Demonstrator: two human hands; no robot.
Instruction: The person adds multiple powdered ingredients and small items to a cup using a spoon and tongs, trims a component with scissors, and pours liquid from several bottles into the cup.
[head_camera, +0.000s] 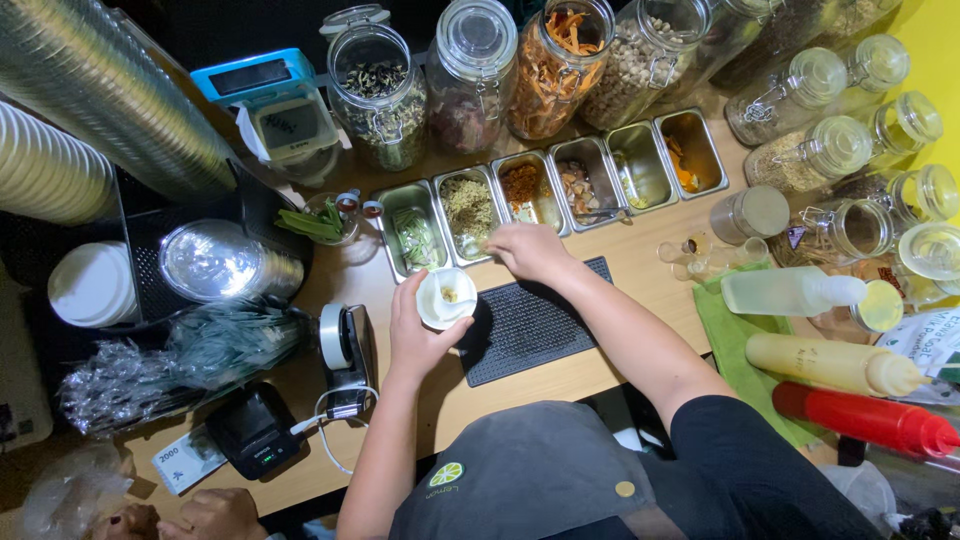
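My left hand holds a small white paper cup above the wooden counter, with a few bits of dried ingredient inside. My right hand reaches forward to the near edge of a steel pan of pale green dried herbs, fingers pinched together at its rim. That pan stands in a row of steel pans holding different dried ingredients. A black rubber mat lies under my right forearm.
Large glass jars of dried goods line the back. Smaller clip jars and squeeze bottles stand right. A tape dispenser, card reader, cup stacks and lids sit left. Another person's hand shows bottom left.
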